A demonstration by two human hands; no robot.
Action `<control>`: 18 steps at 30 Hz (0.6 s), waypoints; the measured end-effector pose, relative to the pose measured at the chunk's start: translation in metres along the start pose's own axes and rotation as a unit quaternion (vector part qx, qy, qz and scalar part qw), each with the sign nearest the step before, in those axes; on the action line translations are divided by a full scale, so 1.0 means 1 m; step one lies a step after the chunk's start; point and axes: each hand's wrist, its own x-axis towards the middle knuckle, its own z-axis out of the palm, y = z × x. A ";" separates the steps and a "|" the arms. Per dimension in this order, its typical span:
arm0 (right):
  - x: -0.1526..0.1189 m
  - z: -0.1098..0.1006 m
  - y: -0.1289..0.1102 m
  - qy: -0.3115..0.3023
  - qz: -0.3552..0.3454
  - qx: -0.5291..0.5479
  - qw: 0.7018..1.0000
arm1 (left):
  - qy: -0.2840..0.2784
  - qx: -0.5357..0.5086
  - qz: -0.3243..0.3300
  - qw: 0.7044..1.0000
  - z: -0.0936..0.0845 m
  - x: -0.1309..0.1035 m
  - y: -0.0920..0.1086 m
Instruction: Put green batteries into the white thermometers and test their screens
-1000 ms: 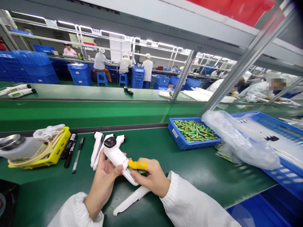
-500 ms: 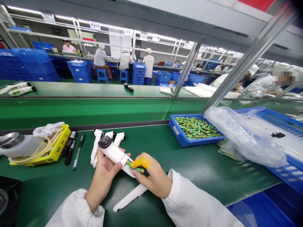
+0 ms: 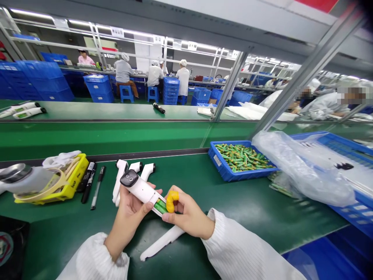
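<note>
My left hand is wrapped round a white infrared thermometer, its black oval sensor end tilted up and away to the left. Its battery bay lies uncovered towards me, with green batteries inside. At the bay's lower end, my right hand is closed, thumb against the thermometer's edge. A yellow finger cot covers its bent index finger, pressed at the batteries; the fingertips hide that end of the bay. Beneath my right hand a long white cover piece lies on the green bench.
Several white thermometers lie just behind my left hand. A blue tray of batteries stands at the back right, beside a plastic bag and blue crate. At left are pens, a yellow basket and a bottle.
The battery that stuck out under my right fingers now lies down in the bay. My right index finger has bent in, and the hand has turned slightly; my left hand keeps its hold.
</note>
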 end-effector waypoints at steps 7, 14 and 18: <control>0.001 0.007 0.009 0.028 -0.014 -0.031 0.999 | -0.008 0.016 -0.056 0.998 -0.001 0.002 -0.001; 0.003 -0.071 -0.027 0.368 -0.100 -0.492 0.783 | -0.014 0.101 -0.162 0.982 0.001 0.004 0.002; 0.001 -0.157 -0.046 0.474 0.017 -0.546 0.691 | -0.028 0.211 -0.148 0.966 -0.007 0.001 -0.005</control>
